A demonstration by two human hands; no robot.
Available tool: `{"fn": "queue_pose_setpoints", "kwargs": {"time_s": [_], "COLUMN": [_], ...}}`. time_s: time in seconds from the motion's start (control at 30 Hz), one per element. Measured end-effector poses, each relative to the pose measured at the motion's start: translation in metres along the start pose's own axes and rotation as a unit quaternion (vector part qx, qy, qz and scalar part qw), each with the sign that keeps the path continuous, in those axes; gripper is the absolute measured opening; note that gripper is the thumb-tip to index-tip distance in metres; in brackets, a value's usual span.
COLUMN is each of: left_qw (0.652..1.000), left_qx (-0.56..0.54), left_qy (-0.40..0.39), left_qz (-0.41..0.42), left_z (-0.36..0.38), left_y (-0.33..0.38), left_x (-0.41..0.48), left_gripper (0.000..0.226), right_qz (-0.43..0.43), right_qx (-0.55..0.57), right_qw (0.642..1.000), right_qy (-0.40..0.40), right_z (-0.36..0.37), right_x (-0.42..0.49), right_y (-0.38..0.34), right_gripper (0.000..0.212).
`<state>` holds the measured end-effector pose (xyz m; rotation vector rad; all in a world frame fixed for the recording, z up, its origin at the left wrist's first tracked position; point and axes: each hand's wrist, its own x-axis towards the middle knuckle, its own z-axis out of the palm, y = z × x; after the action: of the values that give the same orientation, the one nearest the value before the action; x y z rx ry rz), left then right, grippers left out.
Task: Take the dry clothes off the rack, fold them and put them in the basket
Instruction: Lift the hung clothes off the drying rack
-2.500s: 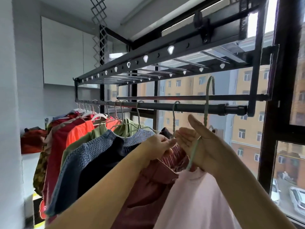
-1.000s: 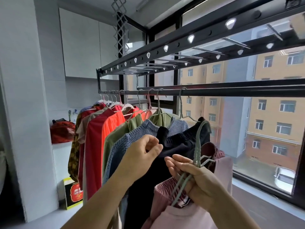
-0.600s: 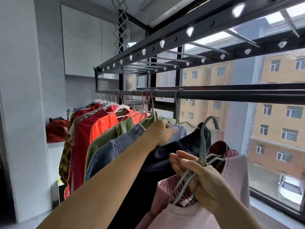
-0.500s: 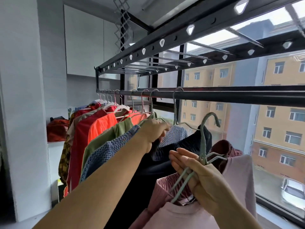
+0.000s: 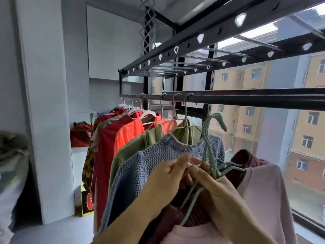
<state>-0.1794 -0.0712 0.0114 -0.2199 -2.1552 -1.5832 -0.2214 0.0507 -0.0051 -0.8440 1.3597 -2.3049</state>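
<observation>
Grip: the right hand [image 5: 216, 189] is wrapped round a bunch of sage-green hangers [image 5: 208, 147]. The wires run through the fist and poke out underneath, and the hooks stick up above the knuckles, not on anything.
Other hand: the left hand [image 5: 174, 171] comes in from the lower left with its fingers curled, pinching at those same wires, fingertips right up against the right hand's.
Hanging off the grip: a pink top [image 5: 263, 194] to the right and below, with a maroon garment [image 5: 246, 157] bunched just behind it. There's something dark under both hands, too scrunched to make out.
In the way: a blue knit sweater [image 5: 140, 166] just left of the grip, its collar right by the hangers. The left forearm crosses in front of it.
Further left: an olive top [image 5: 135, 145], an orange shirt [image 5: 128, 132], a red garment [image 5: 105, 148] and a yellow-black patterned piece [image 5: 88, 164], all packed along the rail.
Overhead: the black rail [image 5: 255, 100] is straight above the grip, clear of the loose hooks, and the holed rack frame [image 5: 175, 44] is higher up.
Right of the grip: a window [image 5: 281, 76] with apartment blocks outside.
Way off left: a white pillar [image 5: 47, 103], a red bag [image 5: 80, 136] on a ledge and a box [image 5: 87, 201] on the floor.
</observation>
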Motion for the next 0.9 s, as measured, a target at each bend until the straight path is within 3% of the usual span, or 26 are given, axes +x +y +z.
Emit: {"fn": "queue_pose_setpoints", "kwargs": {"time_s": [0.1, 0.23, 0.37, 0.47, 0.57, 0.6, 0.7, 0.8, 0.9], "left_qw": [0.999, 0.997, 0.994, 0.993, 0.987, 0.986, 0.977, 0.946, 0.915], "left_qx": [-0.047, -0.027, -0.004, 0.036, 0.099, 0.117, 0.214, 0.32, 0.4], "left_qy": [-0.021, -0.065, -0.106, -0.111, -0.126, -0.121, -0.014, 0.046, -0.002], "left_qz": [-0.012, 0.028, 0.029, 0.031, 0.005, 0.0, 0.011, -0.007, -0.057], "left_z": [-0.013, -0.021, -0.031, -0.038, -0.05, -0.055, -0.07, -0.067, -0.049], "left_y": [-0.006, -0.012, -0.018, -0.015, 0.003, 0.008, 0.007, -0.01, -0.026], "left_x": [-0.007, -0.01, -0.01, -0.006, -0.001, 0.006, 0.045, 0.098, 0.131], "left_gripper": [0.054, 0.057, 0.063, 0.062, 0.049, 0.044, 0.033, 0.035, 0.038], "right_qz": [0.005, 0.023, 0.014, 0.02, 0.006, 0.0, 0.004, 0.013, 0.013], "right_qx": [-0.05, -0.105, -0.187, -0.231, -0.255, -0.277, -0.354, -0.387, -0.422], "right_qw": [0.999, 0.994, 0.982, 0.973, 0.967, 0.961, 0.935, 0.921, 0.904], "right_qy": [0.009, 0.024, 0.025, 0.007, 0.003, -0.001, -0.024, -0.048, -0.062], "right_z": [0.008, 0.012, 0.012, 0.012, 0.014, 0.012, 0.003, -0.003, -0.011], "right_x": [0.003, 0.009, 0.012, 0.017, 0.02, 0.021, 0.025, 0.029, 0.037], "right_y": [0.014, 0.023, 0.025, 0.024, 0.021, 0.02, 0.02, 0.022, 0.027], "right_gripper": [0.07, 0.11, 0.125, 0.123, 0.099, 0.105, 0.115, 0.106, 0.106]}}
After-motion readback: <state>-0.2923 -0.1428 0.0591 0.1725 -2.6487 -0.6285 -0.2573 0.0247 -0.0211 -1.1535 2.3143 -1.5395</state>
